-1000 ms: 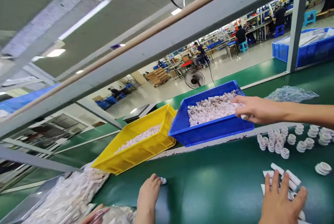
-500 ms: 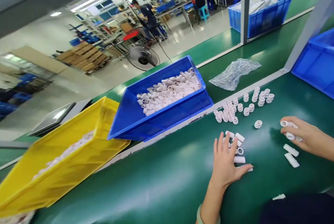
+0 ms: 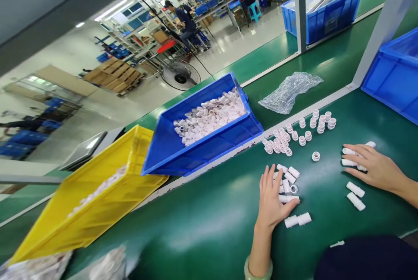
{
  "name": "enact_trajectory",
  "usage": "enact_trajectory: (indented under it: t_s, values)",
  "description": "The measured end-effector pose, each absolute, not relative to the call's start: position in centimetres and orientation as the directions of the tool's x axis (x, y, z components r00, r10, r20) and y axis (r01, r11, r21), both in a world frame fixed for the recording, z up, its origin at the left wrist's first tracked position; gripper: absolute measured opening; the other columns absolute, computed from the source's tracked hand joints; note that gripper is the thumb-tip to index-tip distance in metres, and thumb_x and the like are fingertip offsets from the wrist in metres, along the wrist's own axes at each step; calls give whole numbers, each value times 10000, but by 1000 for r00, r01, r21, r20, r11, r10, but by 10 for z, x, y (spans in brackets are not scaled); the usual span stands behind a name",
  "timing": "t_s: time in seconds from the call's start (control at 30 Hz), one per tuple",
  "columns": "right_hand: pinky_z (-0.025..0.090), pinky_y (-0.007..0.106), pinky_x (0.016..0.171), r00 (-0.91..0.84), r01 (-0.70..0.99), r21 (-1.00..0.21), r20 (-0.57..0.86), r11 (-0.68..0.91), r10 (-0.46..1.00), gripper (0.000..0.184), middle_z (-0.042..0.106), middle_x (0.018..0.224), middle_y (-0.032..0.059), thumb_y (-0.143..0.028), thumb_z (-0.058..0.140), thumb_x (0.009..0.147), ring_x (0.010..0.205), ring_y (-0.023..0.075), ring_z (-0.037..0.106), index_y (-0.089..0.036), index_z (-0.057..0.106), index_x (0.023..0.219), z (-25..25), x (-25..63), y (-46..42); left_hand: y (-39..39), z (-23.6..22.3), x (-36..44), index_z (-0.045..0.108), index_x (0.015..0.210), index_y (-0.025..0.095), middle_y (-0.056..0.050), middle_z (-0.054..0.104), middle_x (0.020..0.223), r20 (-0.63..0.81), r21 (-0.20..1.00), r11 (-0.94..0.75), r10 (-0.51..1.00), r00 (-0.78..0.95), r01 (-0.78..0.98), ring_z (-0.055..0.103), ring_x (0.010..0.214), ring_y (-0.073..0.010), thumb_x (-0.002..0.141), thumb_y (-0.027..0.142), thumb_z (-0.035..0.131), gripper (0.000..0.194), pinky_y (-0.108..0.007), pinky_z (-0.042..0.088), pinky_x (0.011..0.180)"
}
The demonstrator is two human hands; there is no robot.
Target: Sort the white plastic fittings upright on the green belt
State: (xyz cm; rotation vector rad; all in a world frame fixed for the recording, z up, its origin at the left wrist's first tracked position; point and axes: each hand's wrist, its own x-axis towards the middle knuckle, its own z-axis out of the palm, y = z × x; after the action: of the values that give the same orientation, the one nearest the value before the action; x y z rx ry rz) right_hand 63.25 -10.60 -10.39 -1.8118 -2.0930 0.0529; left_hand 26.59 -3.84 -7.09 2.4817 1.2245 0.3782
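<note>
My left hand (image 3: 270, 197) lies flat and open on the green belt (image 3: 202, 223), its fingertips touching a small heap of short white tubes (image 3: 288, 180). Two more tubes (image 3: 298, 220) lie just right of its thumb. My right hand (image 3: 372, 166) rests open, fingers stretched over a few white tubes (image 3: 348, 156). Two loose tubes (image 3: 355, 195) lie below it. Beyond the hands stand clusters of white caps (image 3: 280, 143), with a single cap (image 3: 315, 156) between them and my hands.
A tilted blue bin (image 3: 202, 158) of white tubes and a yellow bin (image 3: 98, 210) lean at the belt's far edge. A crumpled plastic bag (image 3: 289, 90) lies behind the caps. Another blue bin (image 3: 395, 75) stands at right beside a grey post (image 3: 382, 23). People work at benches far off.
My view swung down from the ceiling to the belt. My right hand came back from the blue bin with tubes and now lies spread over them on the belt; the left hand stays flat.
</note>
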Motion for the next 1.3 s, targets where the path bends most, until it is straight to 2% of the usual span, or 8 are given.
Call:
enact_trajectory:
  t_s: [0.17, 0.33, 0.57, 0.9, 1.0, 1.13, 1.2, 1.3]
  values:
    - [506, 526, 911, -9, 934, -339, 299, 115, 954, 307, 513, 1420, 40, -482, 521, 901, 1210, 372, 539, -359, 626, 1162, -102, 648, -131, -68, -59, 240, 157, 1552, 255, -170, 152, 1615, 40, 443, -580, 775, 630, 684, 96, 1487, -420, 626, 831, 612, 1182, -665, 214, 1140]
    - [419, 621, 972, -57, 946, -300, 215, 121, 975, 579, 358, 1539, 116, -509, 478, 911, 1398, 421, 319, -350, 355, 1454, -112, 646, -138, -97, -64, 224, 31, 1566, 204, -249, 45, 1609, -61, 377, -538, 797, 600, 754, 61, 1466, -483, 504, 873, 635, 1393, -730, 213, 1097]
    - [319, 671, 1073, -338, 877, -273, 236, 396, 911, 794, 337, 1558, 105, -589, 586, 835, 1406, 410, 315, -309, 288, 1515, -117, 570, -140, -103, -77, 269, 52, 1567, 182, -255, 39, 1607, -16, 361, -545, 808, 589, 757, 8, 1462, -491, 510, 898, 595, 1387, -723, 222, 1100]
    - [400, 636, 1041, -478, 777, -327, 251, 538, 842, 832, 287, 1578, 117, -615, 559, 848, 1434, 389, 269, -243, 270, 1534, -107, 520, -128, -107, -89, 285, 9, 1563, 199, -241, 29, 1612, 75, 419, -550, 814, 576, 722, 23, 1472, -467, 522, 866, 641, 1388, -700, 229, 1115]
    - [410, 595, 1056, -467, 731, -388, 316, 562, 826, 752, 339, 1555, 117, -503, 579, 876, 1432, 367, 283, -220, 301, 1515, -102, 515, -122, -101, -87, 277, 51, 1560, 209, -202, 83, 1619, 133, 532, -488, 855, 501, 692, 63, 1491, -415, 641, 835, 591, 1236, -656, 233, 1145]
    - [443, 475, 1056, -394, 699, -449, 407, 556, 824, 511, 423, 1502, 124, -256, 508, 938, 1413, 302, 339, -180, 409, 1435, -88, 512, -99, -72, -79, 260, 297, 1496, 227, -140, 310, 1563, 119, 607, -249, 967, 223, 754, 246, 1472, -305, 935, 511, 468, 652, -552, 302, 1168]
    - [442, 449, 1047, -357, 708, -435, 459, 556, 814, 412, 540, 1403, 111, -170, 470, 942, 1364, 279, 417, -178, 494, 1354, -75, 515, -82, -52, -76, 252, 424, 1415, 209, -140, 430, 1482, 92, 617, -153, 988, 122, 772, 368, 1408, -278, 952, 408, 481, 507, -514, 358, 1146]
    - [448, 424, 989, -332, 760, -366, 493, 538, 804, 308, 680, 1188, 61, -136, 460, 942, 1193, 247, 568, -201, 601, 1208, -52, 528, -57, -27, -75, 245, 520, 1321, 184, -139, 527, 1368, 73, 644, -151, 988, 137, 750, 459, 1314, -266, 927, 381, 544, 442, -489, 404, 1108]
